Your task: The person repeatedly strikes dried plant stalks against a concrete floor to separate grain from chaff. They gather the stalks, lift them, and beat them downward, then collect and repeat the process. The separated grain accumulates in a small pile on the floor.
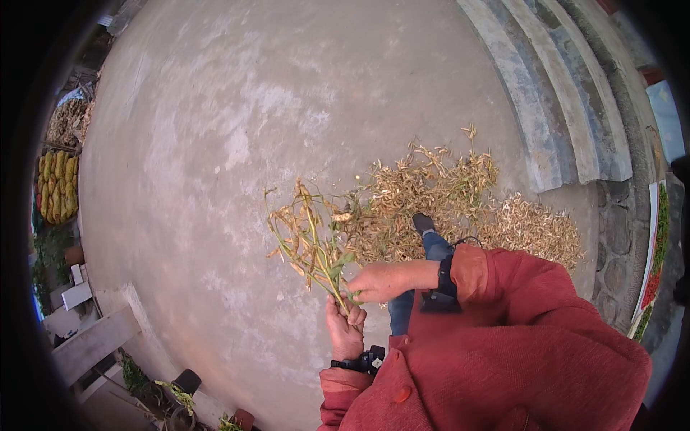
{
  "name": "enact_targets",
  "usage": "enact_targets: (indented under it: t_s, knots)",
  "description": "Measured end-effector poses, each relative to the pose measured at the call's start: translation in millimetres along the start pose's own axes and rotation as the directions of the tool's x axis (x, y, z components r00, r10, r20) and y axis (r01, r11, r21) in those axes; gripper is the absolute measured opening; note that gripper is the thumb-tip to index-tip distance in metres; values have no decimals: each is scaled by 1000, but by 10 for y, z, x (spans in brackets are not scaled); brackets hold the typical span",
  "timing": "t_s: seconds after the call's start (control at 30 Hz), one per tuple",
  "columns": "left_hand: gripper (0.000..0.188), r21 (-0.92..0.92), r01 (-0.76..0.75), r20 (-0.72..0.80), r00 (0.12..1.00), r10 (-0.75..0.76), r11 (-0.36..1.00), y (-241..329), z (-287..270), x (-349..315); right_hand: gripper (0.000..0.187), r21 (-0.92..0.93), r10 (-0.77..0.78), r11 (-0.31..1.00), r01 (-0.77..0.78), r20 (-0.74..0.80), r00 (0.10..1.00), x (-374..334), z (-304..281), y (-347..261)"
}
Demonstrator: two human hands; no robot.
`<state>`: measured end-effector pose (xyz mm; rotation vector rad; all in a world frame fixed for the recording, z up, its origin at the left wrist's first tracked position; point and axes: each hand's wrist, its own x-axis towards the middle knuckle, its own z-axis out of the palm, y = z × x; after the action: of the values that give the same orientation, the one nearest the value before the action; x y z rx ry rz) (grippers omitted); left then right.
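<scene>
You are grasping a bundle of podded stalks [310, 241] with your left hand [344, 330], its fingers closing around the bare stems near their lower ends. Your right hand [377, 281] is reaching across from the right and meeting the stems just above the left, beside a green leaf [341, 264]. Its fingers are bending inward, but you are hiding the fingertips from this angle, so I cannot tell whether they are gripping a stem or only touching it.

The bundle is fanning out up and to the left of your hands, over the concrete floor [208, 194], with dry tan pods hanging along yellow-green stems. Its right side is coming close to the larger of 2 heaps, a tangled pile of dry pods and stalks [413, 183]; a paler heap of husks [535, 231] is lying to the right of that, adjoining it. Your dark shoe [422, 223] is showing against the larger pile, below it a blue trouser leg [435, 246].

You are wearing a red coat [503, 352] and 2 black wristbands, 1 on each arm. Concrete steps [557, 93] are rising at the upper right, and long yellow produce [57, 187] is sitting stacked at the far left.
</scene>
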<state>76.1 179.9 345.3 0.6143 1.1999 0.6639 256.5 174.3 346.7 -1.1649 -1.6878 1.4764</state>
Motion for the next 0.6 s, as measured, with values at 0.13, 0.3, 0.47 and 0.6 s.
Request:
enact_targets:
  t_s: [0.13,0.3,0.47,0.6]
  knots:
    - [28,-3,-57,5,998,57,998,85,-50,88,22,86,-34,996,32,23,999,-90,158,-26]
    - [29,-251,275,-12,958,-287,928,428,-127,-27,24,7,182,982,-187,-269,946,-253,-97,632]
    - [31,-197,276,-55,955,-292,941,589,-31,-197,18,175,359,932,-317,-559,748,-171,-451,946]
    - [27,-155,315,30,949,-315,936,654,-20,-293,24,271,357,934,-234,-752,555,-34,-719,1042]
